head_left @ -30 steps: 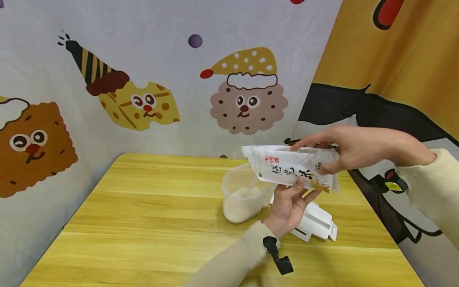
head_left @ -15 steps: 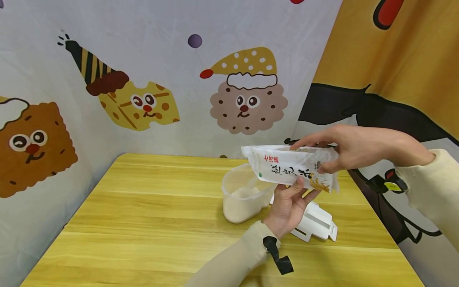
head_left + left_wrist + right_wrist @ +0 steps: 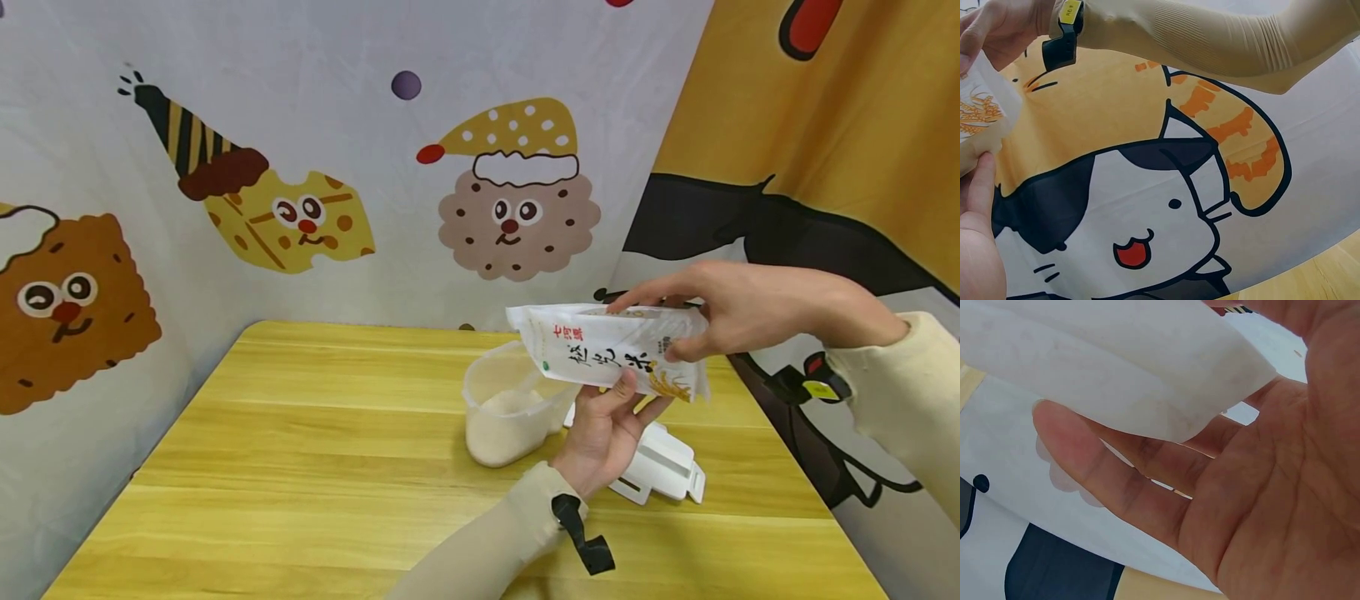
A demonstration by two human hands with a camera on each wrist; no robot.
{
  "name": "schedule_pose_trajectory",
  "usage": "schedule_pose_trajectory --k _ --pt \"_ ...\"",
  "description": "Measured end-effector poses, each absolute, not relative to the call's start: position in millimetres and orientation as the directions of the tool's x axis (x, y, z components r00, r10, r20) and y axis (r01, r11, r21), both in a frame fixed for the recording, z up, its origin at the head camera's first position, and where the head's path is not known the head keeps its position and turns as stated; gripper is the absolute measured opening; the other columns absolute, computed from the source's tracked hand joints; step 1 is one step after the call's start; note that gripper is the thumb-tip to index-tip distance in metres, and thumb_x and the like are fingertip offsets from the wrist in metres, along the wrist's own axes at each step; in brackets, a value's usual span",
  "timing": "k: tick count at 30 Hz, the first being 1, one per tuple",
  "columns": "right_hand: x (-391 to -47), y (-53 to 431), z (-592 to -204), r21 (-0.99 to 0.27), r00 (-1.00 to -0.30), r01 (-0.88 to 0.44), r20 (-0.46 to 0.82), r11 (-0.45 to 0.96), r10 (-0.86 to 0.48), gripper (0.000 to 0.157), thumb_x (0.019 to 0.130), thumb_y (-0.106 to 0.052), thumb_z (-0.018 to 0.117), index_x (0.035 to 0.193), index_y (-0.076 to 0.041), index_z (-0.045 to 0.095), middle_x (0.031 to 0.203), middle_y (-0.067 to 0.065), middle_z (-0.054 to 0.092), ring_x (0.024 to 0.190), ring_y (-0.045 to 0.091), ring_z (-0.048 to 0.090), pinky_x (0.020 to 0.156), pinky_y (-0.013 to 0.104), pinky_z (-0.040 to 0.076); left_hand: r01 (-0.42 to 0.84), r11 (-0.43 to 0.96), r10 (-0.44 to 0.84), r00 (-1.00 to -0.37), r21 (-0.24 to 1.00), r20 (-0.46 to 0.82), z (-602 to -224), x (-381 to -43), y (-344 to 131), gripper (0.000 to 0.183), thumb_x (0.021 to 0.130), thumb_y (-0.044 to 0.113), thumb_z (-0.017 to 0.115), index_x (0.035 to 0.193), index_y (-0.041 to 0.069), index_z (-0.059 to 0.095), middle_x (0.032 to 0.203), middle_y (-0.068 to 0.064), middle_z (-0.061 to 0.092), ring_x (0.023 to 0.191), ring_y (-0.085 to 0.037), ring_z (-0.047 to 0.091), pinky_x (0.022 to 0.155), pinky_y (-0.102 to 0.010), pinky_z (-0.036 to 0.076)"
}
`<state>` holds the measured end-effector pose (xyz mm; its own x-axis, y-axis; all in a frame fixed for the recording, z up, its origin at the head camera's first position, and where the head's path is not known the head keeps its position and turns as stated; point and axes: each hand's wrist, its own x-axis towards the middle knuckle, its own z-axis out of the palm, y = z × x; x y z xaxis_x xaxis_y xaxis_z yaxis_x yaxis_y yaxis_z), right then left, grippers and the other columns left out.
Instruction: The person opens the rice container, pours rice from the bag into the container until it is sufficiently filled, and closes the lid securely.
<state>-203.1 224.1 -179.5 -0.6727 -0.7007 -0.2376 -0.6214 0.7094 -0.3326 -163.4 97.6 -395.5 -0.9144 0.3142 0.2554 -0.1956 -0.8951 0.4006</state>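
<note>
A white rice bag (image 3: 585, 333) with red and black lettering and golden rice ears is tilted in the air, its left end over a clear plastic container (image 3: 480, 375) partly filled with pale rice. My left hand (image 3: 600, 442) holds the bag from below, thumb on its printed front. From above, my right hand (image 3: 750, 304) grips the bag's right end, thumb in front and fingers over the top. In the right wrist view, the bag's plain white side (image 3: 1116, 362) lies between thumb and fingers. No falling grains can be made out.
A white plastic lid (image 3: 663, 462) lies on the wooden table (image 3: 300, 450), right of the container and partly behind my left hand. Cartoon-printed cloth (image 3: 315, 100) hangs behind the table, with a yellow one (image 3: 862, 142) at the right.
Both hands and the bag stay in nearly the same place. The rice in the container looks slightly smoother on top; the head view has shifted a little.
</note>
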Motion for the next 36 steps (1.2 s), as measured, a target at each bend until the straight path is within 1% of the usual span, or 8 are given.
schedule_pose_trajectory --k 24,36 --pt "-202.4 222.8 -178.9 -0.322 -0.684 -0.621 -0.223 0.715 -0.694 0.060 0.087 -0.014 0.079 0.142 -0.030 0.059 0.125 -0.005 0.069 0.090 0.007 0.066 0.069 0.023 0.058 -0.204 -0.889 0.326 -0.911 0.411 0.252 -394.7 -162.5 97.4 0.036 0.102 0.027 0.062 0.137 0.022 0.057 0.136 0.005 0.061 0.126 -0.015 0.062 0.115 -0.043 0.049" --pt "-203.2 222.5 -179.9 -0.315 -0.690 -0.618 -0.222 0.720 -0.689 0.060 0.088 -0.016 0.079 0.142 -0.030 0.059 0.126 -0.004 0.069 0.091 0.009 0.066 0.068 0.024 0.058 -0.198 -0.890 0.318 -0.914 0.410 0.250 -394.1 -162.4 97.8 0.035 0.101 0.028 0.063 0.136 0.023 0.058 0.134 0.006 0.062 0.123 -0.013 0.063 0.113 -0.041 0.051"
